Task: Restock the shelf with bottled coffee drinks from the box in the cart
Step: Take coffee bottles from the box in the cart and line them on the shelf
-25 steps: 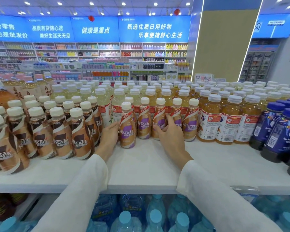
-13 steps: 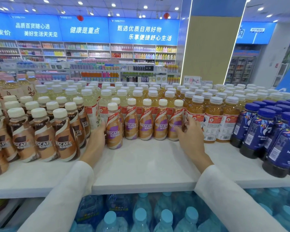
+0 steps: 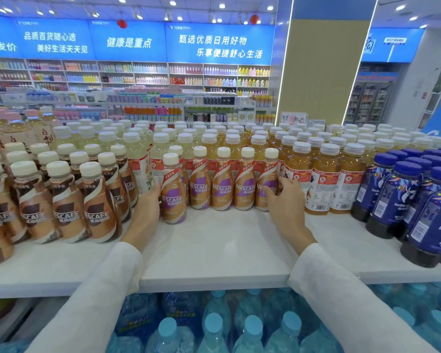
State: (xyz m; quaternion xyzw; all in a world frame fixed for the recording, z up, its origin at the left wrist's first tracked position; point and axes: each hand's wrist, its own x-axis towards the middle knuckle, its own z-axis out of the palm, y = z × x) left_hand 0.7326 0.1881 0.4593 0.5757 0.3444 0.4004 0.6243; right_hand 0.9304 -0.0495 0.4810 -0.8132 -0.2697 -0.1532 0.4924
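Far L, brown-label Nescafé bottles (image 3: pixel 97 207) stand in close ranks on the white shelf (image 3: pixel 214 253), with pale drink bottles (image 3: pixel 135 154) behind them. Next comes the left hand (image 3: pixel 145 212), in a white sleeve (image 3: pixel 99 289). It lies on edge in the gap between the brown ranks and the front purple-label bottle (image 3: pixel 173 197), touching that bottle's L side. Its fingertips run up behind the bottle and are hidden, so I cannot tell whether it grips or only presses. That bottle stands upright, a little fwd of a row of purple-label bottles (image 3: pixel 223 182), which are upright and shoulder to shoulder at mid-shelf. The right hand (image 3: pixel 287 207) cups the end bottle (image 3: pixel 266 184) at the row's R end. Its thumb is on the label front and its fingers bend round the R side, just beside the amber tea bottles (image 3: pixel 323 179). Further R are dark bottles w/ blue caps (image 3: pixel 397 197). Under the shelf are blue-capped water bottles (image 3: pixel 213 327).
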